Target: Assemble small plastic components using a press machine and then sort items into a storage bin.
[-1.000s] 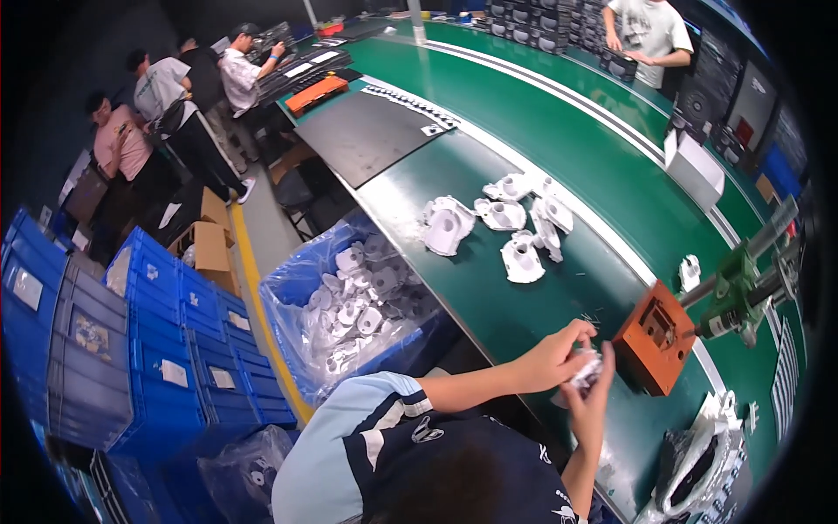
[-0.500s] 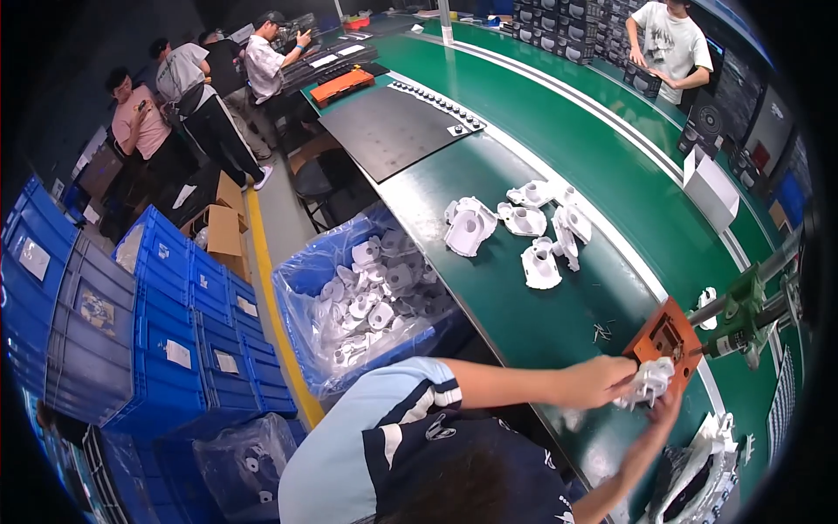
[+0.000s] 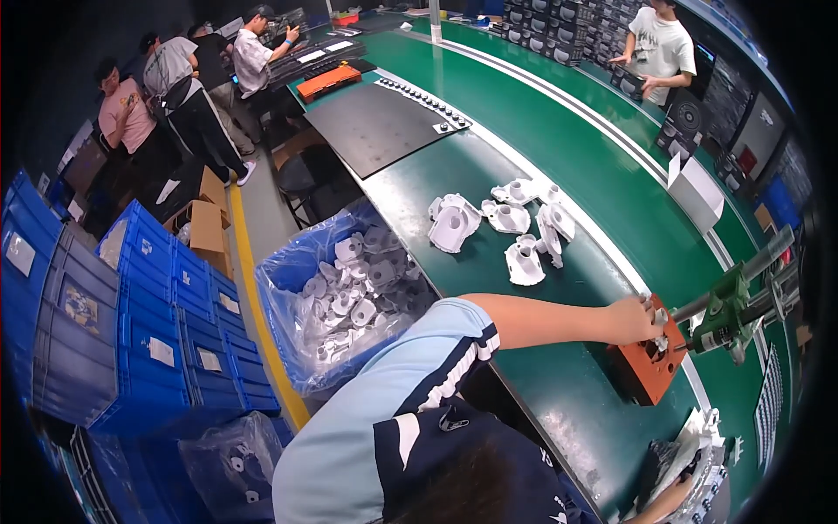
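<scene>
My left hand (image 3: 630,321) is at the upper end of the orange fixture block (image 3: 650,375), its fingers curled. Small bits of a white plastic part (image 3: 661,342) show at its fingertips, against the block; most of that part is hidden. At the lower right, my right hand (image 3: 674,498) reaches into or behind a crumpled plastic bag (image 3: 703,463), and its fingers are hidden. A green clamp-like tool on metal rods (image 3: 720,319) stands close to the right side of the block.
Several white plastic housings (image 3: 526,260) lie on the green table (image 3: 454,271). To the left, a lined blue bin (image 3: 297,349) holds many more. Blue crates (image 3: 157,349) are stacked farther left. A black mat (image 3: 375,127) lies up the table. Other people stand at the back.
My right hand has left the white part and moved down to the plastic bag. My left hand has moved up onto the orange block with the part. The view has shifted slightly.
</scene>
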`<state>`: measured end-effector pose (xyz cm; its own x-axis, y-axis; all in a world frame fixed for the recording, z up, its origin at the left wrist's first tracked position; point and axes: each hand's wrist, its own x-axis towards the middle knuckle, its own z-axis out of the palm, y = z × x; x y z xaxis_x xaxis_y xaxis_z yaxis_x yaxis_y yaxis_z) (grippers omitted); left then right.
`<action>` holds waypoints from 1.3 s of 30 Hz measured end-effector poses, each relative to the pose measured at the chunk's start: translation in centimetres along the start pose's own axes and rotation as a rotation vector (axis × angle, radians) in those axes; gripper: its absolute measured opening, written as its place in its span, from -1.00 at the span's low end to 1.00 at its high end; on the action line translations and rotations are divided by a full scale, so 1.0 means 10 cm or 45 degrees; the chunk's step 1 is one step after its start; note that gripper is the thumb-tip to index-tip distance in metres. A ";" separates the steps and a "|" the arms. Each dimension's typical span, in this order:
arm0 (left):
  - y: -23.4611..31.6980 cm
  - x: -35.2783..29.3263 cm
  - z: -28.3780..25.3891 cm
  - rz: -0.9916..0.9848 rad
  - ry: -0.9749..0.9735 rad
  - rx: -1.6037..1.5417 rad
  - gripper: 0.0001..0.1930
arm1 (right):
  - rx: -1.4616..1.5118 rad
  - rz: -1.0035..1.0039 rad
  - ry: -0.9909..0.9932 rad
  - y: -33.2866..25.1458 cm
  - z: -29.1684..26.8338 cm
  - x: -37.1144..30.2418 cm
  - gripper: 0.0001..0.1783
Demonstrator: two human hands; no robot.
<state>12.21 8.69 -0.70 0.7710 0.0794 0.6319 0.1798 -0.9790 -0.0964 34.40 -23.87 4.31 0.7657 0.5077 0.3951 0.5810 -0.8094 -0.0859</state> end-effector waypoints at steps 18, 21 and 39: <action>0.18 0.12 -0.05 0.002 0.199 -0.164 -0.90 | 0.390 0.073 -0.052 1.10 1.16 0.29 -0.65; 0.15 0.10 -0.11 0.014 0.031 -0.095 -0.89 | 0.505 0.048 0.134 0.91 1.02 0.18 -0.76; 0.26 0.20 0.01 0.051 0.158 -0.067 -0.91 | 0.618 0.261 0.416 0.57 0.77 0.02 -0.86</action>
<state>14.27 6.34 0.23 0.6948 0.0197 0.7189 0.1158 -0.9896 -0.0848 39.99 -26.06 -3.13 0.7954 0.1778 0.5794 0.5493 -0.6154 -0.5653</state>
